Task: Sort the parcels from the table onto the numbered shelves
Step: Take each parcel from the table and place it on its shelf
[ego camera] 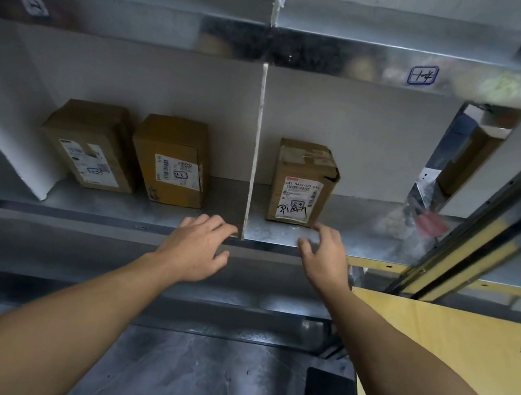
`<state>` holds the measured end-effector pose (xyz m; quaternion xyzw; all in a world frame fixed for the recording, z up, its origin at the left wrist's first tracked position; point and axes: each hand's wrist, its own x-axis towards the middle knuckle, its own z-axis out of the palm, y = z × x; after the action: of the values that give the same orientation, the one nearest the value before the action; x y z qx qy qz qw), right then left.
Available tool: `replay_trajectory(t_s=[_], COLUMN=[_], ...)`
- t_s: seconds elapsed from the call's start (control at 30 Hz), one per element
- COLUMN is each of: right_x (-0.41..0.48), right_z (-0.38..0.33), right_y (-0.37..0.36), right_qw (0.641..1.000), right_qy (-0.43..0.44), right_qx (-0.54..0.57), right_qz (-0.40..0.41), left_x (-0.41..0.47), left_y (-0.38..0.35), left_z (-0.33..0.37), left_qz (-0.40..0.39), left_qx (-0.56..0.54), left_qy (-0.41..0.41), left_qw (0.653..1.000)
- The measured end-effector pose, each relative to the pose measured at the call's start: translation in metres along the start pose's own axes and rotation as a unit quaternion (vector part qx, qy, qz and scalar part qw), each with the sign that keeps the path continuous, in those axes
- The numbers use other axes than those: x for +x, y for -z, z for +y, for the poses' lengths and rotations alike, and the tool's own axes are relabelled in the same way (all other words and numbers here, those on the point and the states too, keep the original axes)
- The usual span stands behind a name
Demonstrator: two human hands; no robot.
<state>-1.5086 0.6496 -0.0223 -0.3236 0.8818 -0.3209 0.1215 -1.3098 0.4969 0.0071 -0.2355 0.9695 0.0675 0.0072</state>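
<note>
Left hand [198, 245], right hand [325, 257] near parcels [301, 183]

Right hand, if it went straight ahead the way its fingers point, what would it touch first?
Most likely the parcel marked 2-4, right of the white divider: the right hand, open, points toward its lower front. Depth is unclear.

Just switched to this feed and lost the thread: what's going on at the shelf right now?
A person reaches toward a metal shelf with both hands empty. The left hand is open at the shelf's front edge, by the white divider. The right hand is open just in front of the parcel marked 2-4, right of the divider; contact cannot be told. Left of the divider stand the parcel marked 2-3 and a third parcel.
</note>
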Motion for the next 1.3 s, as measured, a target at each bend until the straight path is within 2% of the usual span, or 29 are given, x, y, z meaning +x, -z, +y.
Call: replay_trajectory(t_s=[0.13,0.27,0.53,0.83,1.1,1.3], right_x=[-0.038,-0.076,-0.146,-0.228,-0.274,-0.274], right_z=[-0.026,-0.069,-0.192,-0.346,-0.45,-0.54], right_y=[-0.016,-0.048,-0.155,-0.272,-0.367,-0.443], right_qw=[0.994,0.974,0.908,0.792,0.706,0.661], right_qy=[0.063,0.129,0.265,0.446,0.539,0.592], right_qx=[-0.08,-0.163,-0.25,-0.292,-0.299,-0.291], right_qz=[-0.034,-0.092,-0.206,-0.297,-0.349,-0.357], left_x=[-0.04,-0.098,-0.259,-0.428,-0.534,-0.576], left_y=[0.005,0.007,0.007,0.019,0.009,0.018], left_z=[-0.021,-0.058,-0.168,-0.257,-0.314,-0.395], left_qz=[0.005,-0.006,-0.028,-0.011,0.003,0.009], left_qx=[0.018,0.03,0.04,0.033,-0.006,0.0], left_qy=[0.011,0.037,0.201,0.424,0.55,0.613], left_qw=[1.0,0.999,0.978,0.905,0.835,0.79])
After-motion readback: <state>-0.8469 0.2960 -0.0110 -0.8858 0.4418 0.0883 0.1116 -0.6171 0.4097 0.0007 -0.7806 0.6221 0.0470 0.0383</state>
